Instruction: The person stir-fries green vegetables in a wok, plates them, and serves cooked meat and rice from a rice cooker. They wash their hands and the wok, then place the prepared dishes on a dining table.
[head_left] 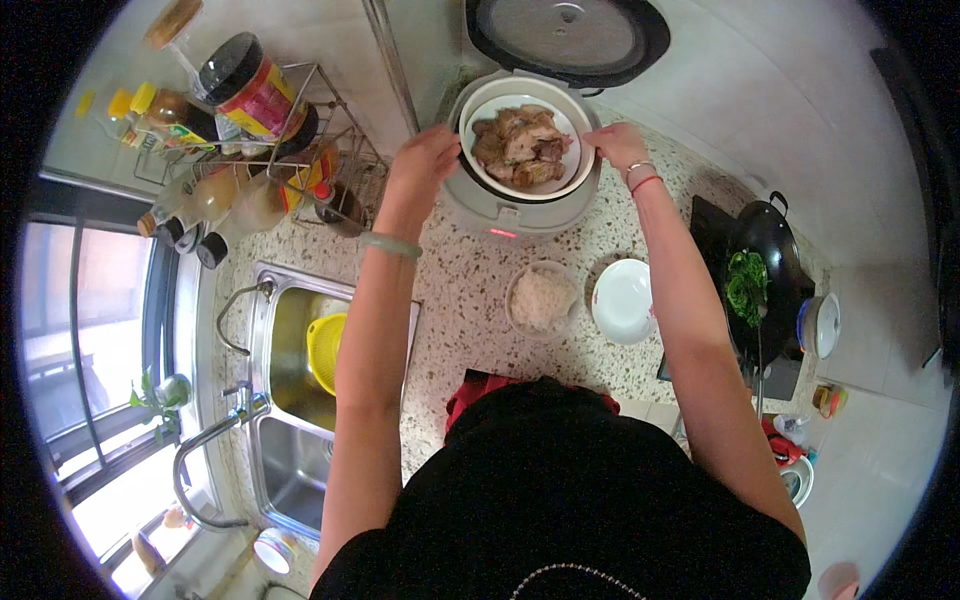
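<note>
Both my arms reach forward to an open rice cooker (520, 218). In its top sits a round white steamer basket (466, 165), and inside that a white plate (497, 103) carries chunks of cooked meat (525, 145). My left hand (425, 165) is closed at the basket's left rim, its fingertips partly hidden. On the opposite side, my right hand (617, 146) pinches the right rim. The cooker's lid (568, 35) stands raised behind. Nearer to me are a bowl of white rice (543, 300) and a white dish (622, 302) beside my right forearm.
A double sink (290, 440) holding a yellow colander (325, 352) lies left, with a curved faucet (190, 450). Bottles and jars crowd a wire rack (335, 145) at back left. At right, a black wok (785, 255) with green vegetables (746, 285) stands on the stove.
</note>
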